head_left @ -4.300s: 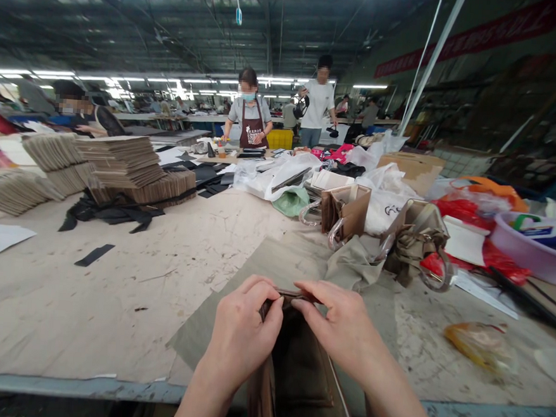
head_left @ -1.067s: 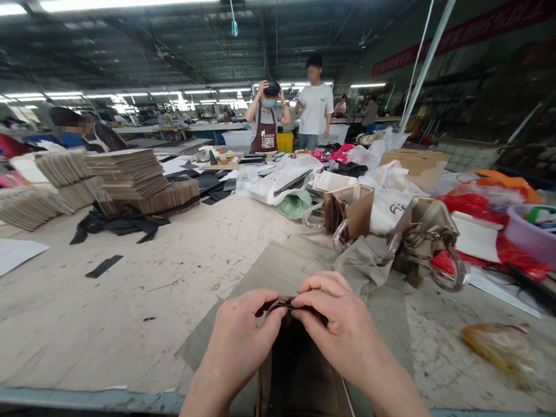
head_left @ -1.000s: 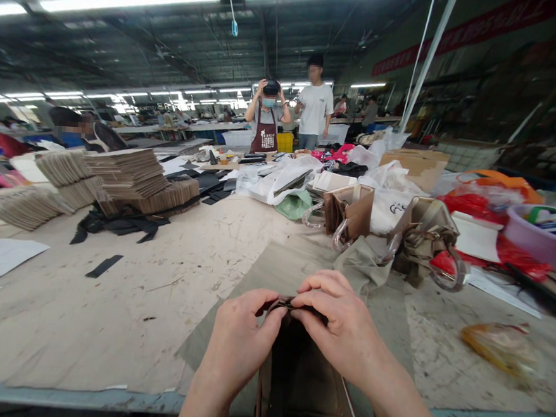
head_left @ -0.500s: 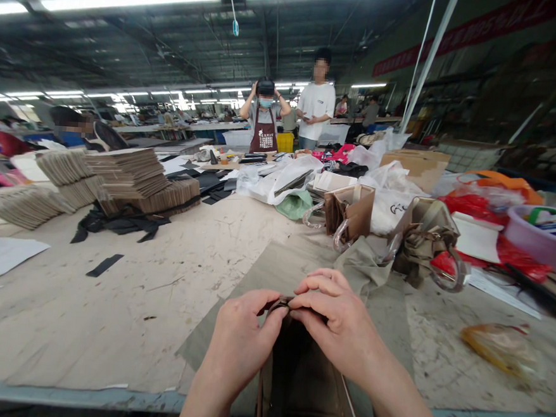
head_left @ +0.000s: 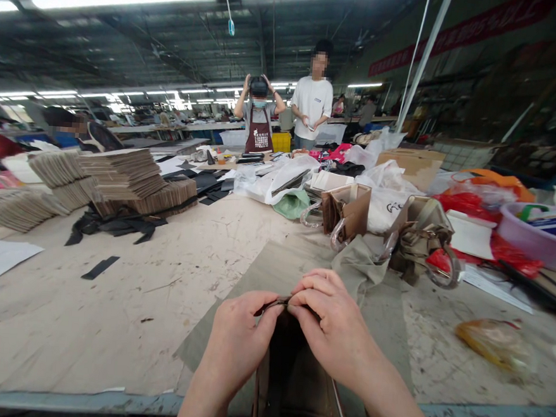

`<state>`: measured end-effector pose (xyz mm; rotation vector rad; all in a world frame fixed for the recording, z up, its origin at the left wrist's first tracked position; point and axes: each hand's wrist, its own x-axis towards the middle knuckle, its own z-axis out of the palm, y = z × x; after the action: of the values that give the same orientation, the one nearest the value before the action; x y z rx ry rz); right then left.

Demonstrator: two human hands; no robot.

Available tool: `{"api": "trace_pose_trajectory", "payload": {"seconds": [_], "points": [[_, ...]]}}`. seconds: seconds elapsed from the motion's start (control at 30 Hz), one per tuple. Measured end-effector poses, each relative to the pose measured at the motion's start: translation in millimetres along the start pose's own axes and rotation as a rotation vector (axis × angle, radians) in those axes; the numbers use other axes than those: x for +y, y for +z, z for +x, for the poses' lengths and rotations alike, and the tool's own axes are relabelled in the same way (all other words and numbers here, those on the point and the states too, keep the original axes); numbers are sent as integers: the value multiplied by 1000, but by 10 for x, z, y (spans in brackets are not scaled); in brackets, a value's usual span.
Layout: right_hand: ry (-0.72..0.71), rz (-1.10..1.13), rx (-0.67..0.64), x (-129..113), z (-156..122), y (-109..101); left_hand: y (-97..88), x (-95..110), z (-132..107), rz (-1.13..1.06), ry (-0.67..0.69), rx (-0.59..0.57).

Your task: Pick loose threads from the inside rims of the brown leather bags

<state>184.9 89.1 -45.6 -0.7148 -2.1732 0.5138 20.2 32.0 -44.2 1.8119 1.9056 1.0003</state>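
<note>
A dark brown bag piece [head_left: 295, 368] stands upright at the near edge of the worktable, in front of me. My left hand [head_left: 237, 342] pinches its top edge from the left, fingers closed. From the right, my right hand [head_left: 331, 326] pinches the same top edge, fingertips meeting those of the left. Under the bag piece lies an olive-grey sheet of material [head_left: 274, 268].
Finished tan bags with clear handles [head_left: 349, 210] [head_left: 423, 241] stand behind. Stacks of cardboard pieces [head_left: 118, 172] and black strips [head_left: 100, 266] lie at the left. A lilac basin [head_left: 537, 242] and a plastic wrapper [head_left: 485, 340] are at the right. Two people stand beyond the table's far end.
My fingers have closed tighter on the bag piece's top edge and my view has shifted slightly. The person in the apron at the back has raised both hands to the head.
</note>
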Motion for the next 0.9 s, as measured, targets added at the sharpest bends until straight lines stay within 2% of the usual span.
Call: {"api": "trace_pose_trajectory", "payload": {"seconds": [0.3, 0.67, 0.9], "points": [[44, -87, 50, -58, 8, 47, 46, -21, 4, 15, 12, 43], [65, -117, 51, -77, -1, 50, -4, 10, 14, -20, -8, -19], [62, -130, 88, -86, 5, 81, 41, 13, -4, 48, -11, 38]]}}
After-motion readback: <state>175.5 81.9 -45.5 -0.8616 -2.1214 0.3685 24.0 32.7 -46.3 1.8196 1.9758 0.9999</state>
